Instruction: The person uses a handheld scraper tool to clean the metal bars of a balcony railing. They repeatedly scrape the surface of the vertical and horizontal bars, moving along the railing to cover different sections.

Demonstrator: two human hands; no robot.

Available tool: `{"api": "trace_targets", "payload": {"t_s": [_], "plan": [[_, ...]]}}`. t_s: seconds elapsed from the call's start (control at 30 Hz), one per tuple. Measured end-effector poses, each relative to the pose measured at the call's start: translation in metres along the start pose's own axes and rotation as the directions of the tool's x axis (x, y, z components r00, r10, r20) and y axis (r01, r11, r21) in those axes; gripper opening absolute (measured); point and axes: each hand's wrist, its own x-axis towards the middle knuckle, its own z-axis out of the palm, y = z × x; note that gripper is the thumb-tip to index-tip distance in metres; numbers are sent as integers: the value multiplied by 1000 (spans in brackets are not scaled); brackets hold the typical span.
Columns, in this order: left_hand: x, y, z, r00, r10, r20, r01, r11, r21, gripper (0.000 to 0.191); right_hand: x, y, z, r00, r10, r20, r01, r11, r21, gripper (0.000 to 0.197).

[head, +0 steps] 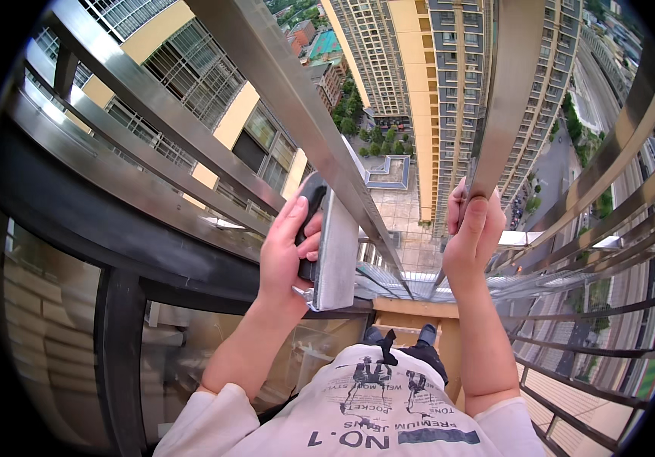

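My left hand [293, 245] is closed around the black handle [310, 217] of a flat tool with a long grey, cloth-like pad [339, 254], possibly a window-cleaning tool. The pad stands on edge beside a slanting stainless steel bar [299, 103]; whether it touches the bar I cannot tell. To the right, my right hand [476, 228] grips another upright stainless steel bar [504, 103], the thumb lying on its near face. The fingers behind that bar are partly hidden.
More metal bars [607, 171] curve along the right, and others [156, 114] at the left. A dark window frame [119, 343] with glass [53, 308] is at lower left. Feet stand on a tan ledge [416, 308]. High-rise buildings [447, 68] and a paved yard [396, 205] lie far below.
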Motion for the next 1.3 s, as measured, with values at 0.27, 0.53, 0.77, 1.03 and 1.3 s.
{"api": "trace_targets", "payload": {"t_s": [0.27,0.53,0.77,1.03,1.3], "plan": [[4,-8,-15,994,78,76,-84,993,82,39,-2,-2,0,1000,-5,23,7,997,-73,39],[-19,125,84,824,246,511,-383,906,181,36,0,-1,-3,1000,-8,-26,7,1000,-19,43],[-24,16,5,993,94,78,-111,959,259,42,-3,-7,5,1000,-30,-3,29,998,-49,38],[-42,126,117,856,450,253,-484,871,86,26,3,-7,-7,1000,-13,-13,12,998,-56,36],[-26,104,79,893,308,328,-368,920,138,40,-1,-9,-3,999,39,-24,-40,999,-26,33]]}}
